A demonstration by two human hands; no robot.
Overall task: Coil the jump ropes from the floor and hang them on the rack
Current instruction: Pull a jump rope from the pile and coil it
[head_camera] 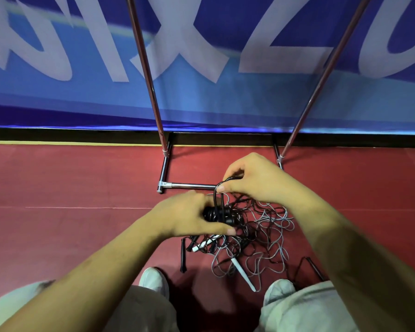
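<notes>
A black jump rope (pixel 215 214) is partly wound into a tight bundle just above the floor (pixel 70 178). The left hand (pixel 189 216) grips the coils while the right hand (pixel 254 178) pinches a loop of the same cord. The task looks to be at an early stage: the rest of the ropes (pixel 264 238) lie beneath in a tangle of thin, springy black and grey cords, with slim white (pixel 243 271) and black handles (pixel 183 257). Behind stands the rack (pixel 151 92) — shiny metal tubes. Nothing hangs on the part in view. A glossy blue banner (pixel 58 92) backs the smooth red floor.
</notes>
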